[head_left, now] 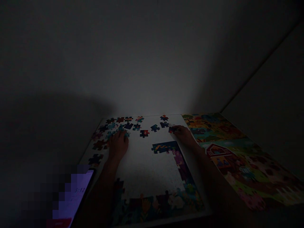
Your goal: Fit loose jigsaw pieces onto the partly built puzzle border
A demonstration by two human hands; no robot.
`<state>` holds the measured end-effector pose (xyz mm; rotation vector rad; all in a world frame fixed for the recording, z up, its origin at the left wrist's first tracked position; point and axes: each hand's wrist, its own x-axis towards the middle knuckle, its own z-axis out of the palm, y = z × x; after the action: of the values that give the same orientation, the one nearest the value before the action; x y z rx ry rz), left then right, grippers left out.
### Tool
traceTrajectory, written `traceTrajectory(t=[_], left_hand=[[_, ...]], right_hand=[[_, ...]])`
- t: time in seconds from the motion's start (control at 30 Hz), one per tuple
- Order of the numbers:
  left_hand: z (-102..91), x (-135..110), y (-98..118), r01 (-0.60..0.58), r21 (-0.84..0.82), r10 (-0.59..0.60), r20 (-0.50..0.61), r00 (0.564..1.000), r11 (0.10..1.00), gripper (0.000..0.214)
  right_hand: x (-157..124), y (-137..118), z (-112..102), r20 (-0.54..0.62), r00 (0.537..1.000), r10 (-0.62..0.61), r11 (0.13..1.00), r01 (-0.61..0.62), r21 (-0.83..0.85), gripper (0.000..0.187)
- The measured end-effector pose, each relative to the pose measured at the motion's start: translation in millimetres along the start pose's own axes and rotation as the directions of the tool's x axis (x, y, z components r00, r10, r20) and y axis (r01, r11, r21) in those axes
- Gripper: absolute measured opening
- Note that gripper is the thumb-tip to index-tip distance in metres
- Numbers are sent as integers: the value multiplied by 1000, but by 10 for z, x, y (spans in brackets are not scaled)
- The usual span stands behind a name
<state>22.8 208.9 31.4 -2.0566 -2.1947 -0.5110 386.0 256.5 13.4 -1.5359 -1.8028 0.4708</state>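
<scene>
We've got a white table [142,164], farm-scene puzzle pic [228,155] at R, part-built jigsaw border [163,147], loose pieces [155,128] up top. Our L hand [118,144] lies palm-down on pieces, grip unclear; R hand [184,134] nearly closed, pinching dark piece [172,129].

The phone screen [79,191] seems to read about 5:11.

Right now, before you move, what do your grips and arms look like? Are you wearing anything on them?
The bare left grip and bare right grip are human hands without gloves. The bare left forearm and bare right forearm show no sleeves that I can see. It is too dim to tell about rings or a watch.
</scene>
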Motion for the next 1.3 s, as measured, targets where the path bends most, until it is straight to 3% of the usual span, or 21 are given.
traceTrajectory(t=[0.3, 0.53, 0.63, 0.93, 1.3], left_hand=[[36, 2, 2, -2, -6, 2, -10, 1000, 1000, 40], [34, 11, 15, -20, -11, 21, 14, 1000, 1000, 40], [42, 13, 13, -16, -9, 17, 8, 1000, 1000, 40], [-6, 10, 23, -45, 4, 45, 37, 998, 999, 45], [-95, 3, 60, -17, -87, 25, 94, 995, 996, 50]], right_hand=[[2, -35, -6, 51, 998, 30, 993, -36, 114, 33], [14, 24, -91, 85, 995, 51, 954, -74, 292, 41], [24, 74, -136, 50, 997, 58, 959, -70, 276, 46], [-12, 125, -115, 127, 990, -60, 994, 48, 96, 59], [5, 90, -98, 119, 990, -77, 995, 68, 78, 48]])
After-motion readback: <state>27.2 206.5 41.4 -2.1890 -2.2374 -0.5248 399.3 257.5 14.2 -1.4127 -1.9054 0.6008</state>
